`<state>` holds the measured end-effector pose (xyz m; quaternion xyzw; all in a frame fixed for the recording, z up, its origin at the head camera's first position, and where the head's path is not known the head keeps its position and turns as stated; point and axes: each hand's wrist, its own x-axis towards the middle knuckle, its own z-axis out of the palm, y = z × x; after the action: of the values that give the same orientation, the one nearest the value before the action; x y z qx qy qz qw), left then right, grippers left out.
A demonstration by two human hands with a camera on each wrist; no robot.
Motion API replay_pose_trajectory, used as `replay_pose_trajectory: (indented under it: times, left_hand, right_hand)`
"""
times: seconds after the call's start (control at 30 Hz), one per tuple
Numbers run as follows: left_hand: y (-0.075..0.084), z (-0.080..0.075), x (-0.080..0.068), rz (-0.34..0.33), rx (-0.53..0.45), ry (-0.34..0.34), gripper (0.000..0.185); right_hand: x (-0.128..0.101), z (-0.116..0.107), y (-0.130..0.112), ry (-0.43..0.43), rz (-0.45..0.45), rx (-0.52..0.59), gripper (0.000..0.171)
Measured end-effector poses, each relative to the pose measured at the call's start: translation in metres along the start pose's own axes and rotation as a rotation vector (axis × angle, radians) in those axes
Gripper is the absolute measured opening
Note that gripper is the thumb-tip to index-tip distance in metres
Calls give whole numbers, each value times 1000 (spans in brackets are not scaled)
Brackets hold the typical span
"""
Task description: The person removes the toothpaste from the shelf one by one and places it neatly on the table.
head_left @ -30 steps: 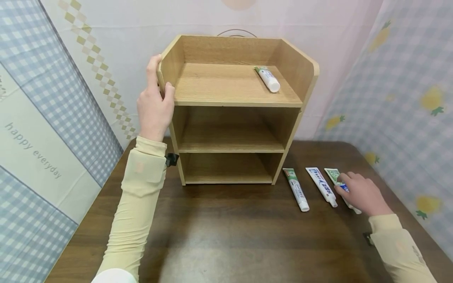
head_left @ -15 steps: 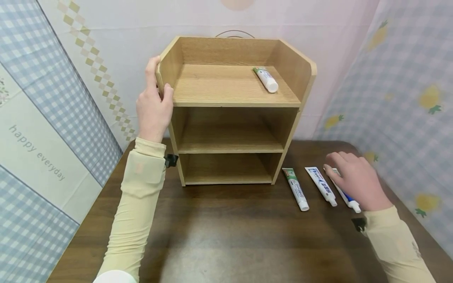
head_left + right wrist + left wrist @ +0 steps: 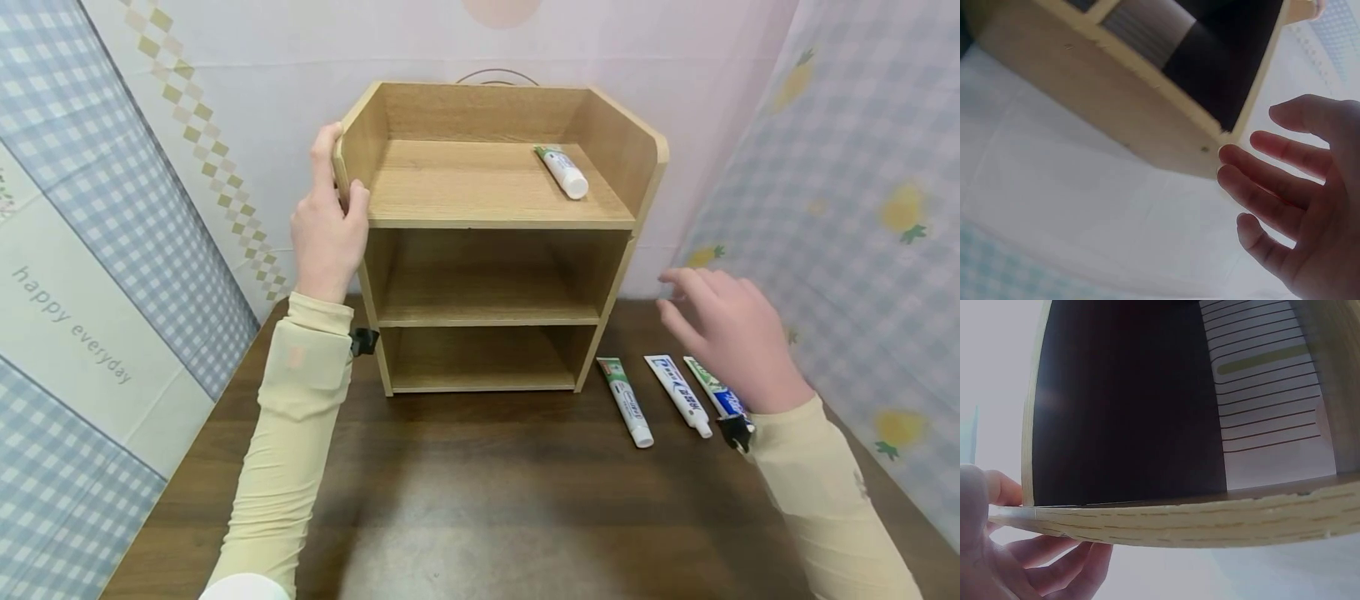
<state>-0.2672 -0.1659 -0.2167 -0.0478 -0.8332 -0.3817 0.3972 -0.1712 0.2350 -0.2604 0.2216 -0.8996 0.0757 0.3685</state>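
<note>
**Wooden shelf unit, hands, toothpaste**

Shelf unit point(image 3: 495, 233): table point(image 3: 480, 500), 12 o'clock. Left hand point(image 3: 327, 225): fingers curled round its left panel. Right hand point(image 3: 731, 337): fingers loosely spread, empty, 3 o'clock. Three tubes point(image 3: 681, 393) beneath; one tube point(image 3: 562, 171) on top tier.

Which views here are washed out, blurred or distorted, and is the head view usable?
Head view: evenly lit and sharp on the shelf unit; wide-angle bending at the edges; right hand slightly motion-blurred. Left wrist view: background blown out white, left hand soft, very close, shelf interior dark. Right wrist view: overexposed and hazy, fingers backlit.
</note>
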Motion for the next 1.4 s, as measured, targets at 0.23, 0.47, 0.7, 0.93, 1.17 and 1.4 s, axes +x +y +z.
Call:
replay_pose_trajectory:
  times: [0.23,0.47,0.7,0.93,1.17,1.4]
  left_hand:
    - [2,-1,0,7,3,-8,55]
    - [2,-2,1,17,5,-1,55]
    - [0,-1,0,13,11,-13,55]
    - [-1,1,0,16,8,-20,55]
    - [-1,0,0,14,18,-29,55]
    - [-1,-1,0,12,17,-27,56]
  right_hand:
    - [18,0,-13,75,-104,14,25]
    - [38,0,-21,129,-160,15,25]
    - [67,0,-28,118,-189,25,23]
    - [80,1,-27,78,-172,38,27]
    - [96,6,-24,46,-176,68,27]
    - [113,11,-22,12,-145,69,26]
